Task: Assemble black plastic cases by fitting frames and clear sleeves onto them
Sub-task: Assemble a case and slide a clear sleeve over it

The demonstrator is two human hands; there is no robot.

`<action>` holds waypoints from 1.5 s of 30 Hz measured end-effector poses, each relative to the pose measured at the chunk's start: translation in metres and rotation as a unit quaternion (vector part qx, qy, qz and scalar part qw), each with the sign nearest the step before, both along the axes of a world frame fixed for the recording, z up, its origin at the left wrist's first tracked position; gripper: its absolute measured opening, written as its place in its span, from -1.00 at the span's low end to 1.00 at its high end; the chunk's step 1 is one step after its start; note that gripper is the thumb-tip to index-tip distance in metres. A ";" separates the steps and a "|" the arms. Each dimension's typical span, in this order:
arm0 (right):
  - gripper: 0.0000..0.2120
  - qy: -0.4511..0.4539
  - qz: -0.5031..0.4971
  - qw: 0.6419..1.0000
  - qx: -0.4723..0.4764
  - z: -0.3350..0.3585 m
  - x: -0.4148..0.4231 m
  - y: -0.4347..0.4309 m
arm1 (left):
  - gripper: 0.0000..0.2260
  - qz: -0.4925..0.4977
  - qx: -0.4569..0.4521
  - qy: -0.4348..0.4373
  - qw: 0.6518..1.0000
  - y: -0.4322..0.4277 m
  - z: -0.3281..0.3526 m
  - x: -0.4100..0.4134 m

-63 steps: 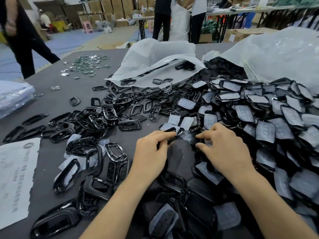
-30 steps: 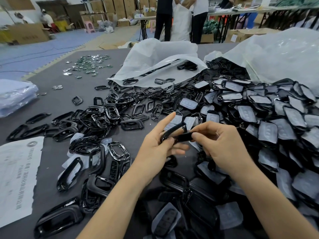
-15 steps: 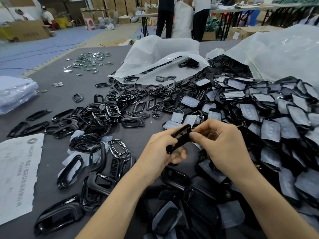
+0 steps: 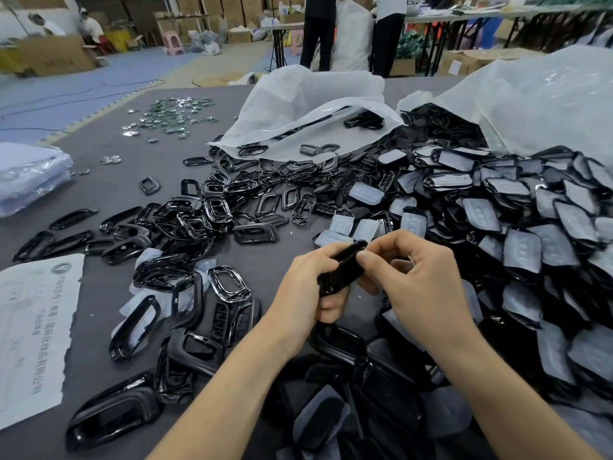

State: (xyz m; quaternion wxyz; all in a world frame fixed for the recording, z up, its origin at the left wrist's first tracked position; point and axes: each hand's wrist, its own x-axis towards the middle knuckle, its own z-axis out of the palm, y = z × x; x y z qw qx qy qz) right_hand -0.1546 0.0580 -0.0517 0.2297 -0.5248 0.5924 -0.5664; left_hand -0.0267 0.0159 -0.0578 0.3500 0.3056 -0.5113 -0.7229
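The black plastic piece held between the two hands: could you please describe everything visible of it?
The black plastic piece is glossy, elongated with rounded ends, tilted with its far end higher. The left hand grips its lower end; the right hand pinches its upper side. It is held above the grey table.

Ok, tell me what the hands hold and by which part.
One glossy black plastic case part, held by both: the left hand grips its lower end, the right hand pinches its upper end.
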 end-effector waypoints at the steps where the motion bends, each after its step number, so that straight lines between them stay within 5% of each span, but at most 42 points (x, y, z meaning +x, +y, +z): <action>1: -0.82 -0.004 0.003 1.000 0.002 0.000 0.001 0.000 | -0.64 -0.005 -0.007 -0.007 1.000 0.000 0.000 0.000; 11: -0.81 -0.021 -0.051 0.998 0.002 -0.002 0.004 -0.001 | -0.63 0.007 -0.091 -0.073 0.993 0.008 -0.001 -0.005; 20: -0.85 -0.206 0.025 0.976 0.069 0.005 -0.007 -0.003 | -0.85 -0.010 -0.130 -0.068 0.989 0.007 -0.005 -0.001; 29: -0.82 -0.158 -0.002 0.986 0.042 -0.001 -0.011 -0.007 | -0.85 0.065 -0.076 -0.031 0.994 0.003 -0.002 -0.003; 35: -0.87 -0.160 0.009 0.984 0.073 -0.005 -0.012 -0.007 | -0.78 0.106 -0.146 -0.062 0.982 0.004 -0.006 -0.004; 41: -0.87 0.036 -0.046 0.997 0.054 -0.006 -0.016 -0.009 | -0.73 0.066 -0.147 -0.068 0.985 0.003 -0.005 -0.003; 45: -0.88 0.090 -0.059 0.994 0.024 -0.002 -0.014 -0.007 | -0.68 0.051 -0.123 -0.051 0.990 0.003 -0.004 -0.004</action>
